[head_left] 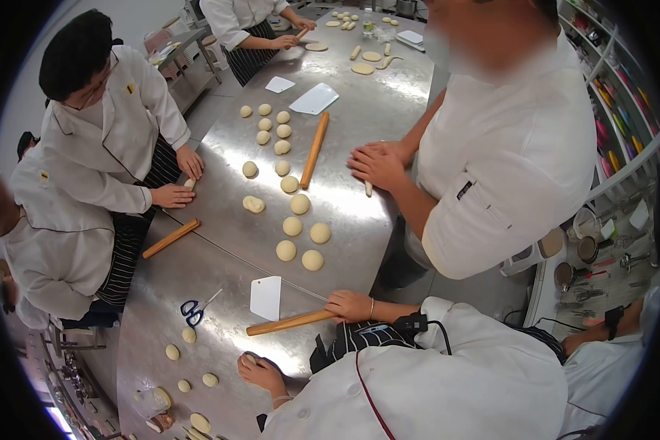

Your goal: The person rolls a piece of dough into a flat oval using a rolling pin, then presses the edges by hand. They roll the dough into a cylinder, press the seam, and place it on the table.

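My right hand (350, 305) is closed around the near end of a wooden rolling pin (290, 323), which lies flat on the steel table. Curled near the table edge, my left hand (262, 372) has a small pale piece of dough (251, 358) showing at its fingers. A white dough scraper (265, 298) lies just beyond the rolling pin. Blue-handled scissors (193, 312) rest further off, with dough balls (172, 352) scattered below them. A transparent container (152, 402) stands near the table's lower edge.
Several round dough balls (292, 226) sit mid-table beside another rolling pin (314, 150). A co-worker's hands (380, 163) press on a dough strip at right. Across the table, another person's hands (181, 183) work dough near a third rolling pin (171, 239). Shelves (623, 103) stand at right.
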The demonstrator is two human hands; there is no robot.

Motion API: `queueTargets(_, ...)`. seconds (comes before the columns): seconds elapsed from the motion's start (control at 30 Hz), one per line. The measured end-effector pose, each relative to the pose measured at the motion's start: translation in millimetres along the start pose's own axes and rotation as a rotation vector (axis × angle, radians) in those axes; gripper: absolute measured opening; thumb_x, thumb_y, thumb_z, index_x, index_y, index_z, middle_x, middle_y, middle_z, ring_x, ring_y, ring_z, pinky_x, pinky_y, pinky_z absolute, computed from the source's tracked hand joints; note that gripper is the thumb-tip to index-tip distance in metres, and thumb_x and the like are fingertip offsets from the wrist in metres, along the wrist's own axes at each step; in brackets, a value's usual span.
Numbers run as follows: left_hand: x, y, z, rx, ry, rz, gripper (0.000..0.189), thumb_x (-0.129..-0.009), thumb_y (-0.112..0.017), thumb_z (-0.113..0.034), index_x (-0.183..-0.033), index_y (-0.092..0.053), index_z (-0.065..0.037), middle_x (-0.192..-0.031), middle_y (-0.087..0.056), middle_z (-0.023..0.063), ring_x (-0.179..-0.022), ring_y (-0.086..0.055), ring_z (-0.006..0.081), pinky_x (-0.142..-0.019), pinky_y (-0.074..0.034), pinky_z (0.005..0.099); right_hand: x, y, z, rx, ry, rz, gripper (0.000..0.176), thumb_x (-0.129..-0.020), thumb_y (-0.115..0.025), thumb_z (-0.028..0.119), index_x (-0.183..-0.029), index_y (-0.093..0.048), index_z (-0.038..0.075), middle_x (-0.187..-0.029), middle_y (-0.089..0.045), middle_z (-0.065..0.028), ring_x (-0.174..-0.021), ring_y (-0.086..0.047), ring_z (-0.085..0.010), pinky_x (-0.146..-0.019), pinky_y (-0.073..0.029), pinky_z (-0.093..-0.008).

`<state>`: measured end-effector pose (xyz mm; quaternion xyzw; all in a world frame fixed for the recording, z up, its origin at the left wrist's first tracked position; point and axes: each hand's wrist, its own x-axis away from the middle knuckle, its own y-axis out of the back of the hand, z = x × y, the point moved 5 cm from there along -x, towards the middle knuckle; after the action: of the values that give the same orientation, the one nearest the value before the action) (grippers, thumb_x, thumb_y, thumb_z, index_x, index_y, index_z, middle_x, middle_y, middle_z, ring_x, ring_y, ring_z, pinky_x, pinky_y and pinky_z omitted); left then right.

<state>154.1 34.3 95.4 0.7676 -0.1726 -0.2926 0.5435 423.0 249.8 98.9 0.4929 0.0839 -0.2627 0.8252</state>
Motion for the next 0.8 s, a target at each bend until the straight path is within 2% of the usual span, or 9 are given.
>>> queueTargets(0.8,0.5,-5.0,4.5,0.011,0.002,-0.001,0.040,-0.086,-0.050,-0.011,-0.125,-0.049,-0.004,-0.130,-0.048,0.0180,-0.123,-0.043,0.0371,-0.102,-0.032,0.0509,2.5,-5.4,-2.3,0.007,-0.023,0.026,0.034,-0.074,-0.069,0.025,-0.099,-0.058,0.006,-0.091,-0.052,-0.0094,-0.089,-0.054,-0.0274,-0.078,-0.046,-0.0380)
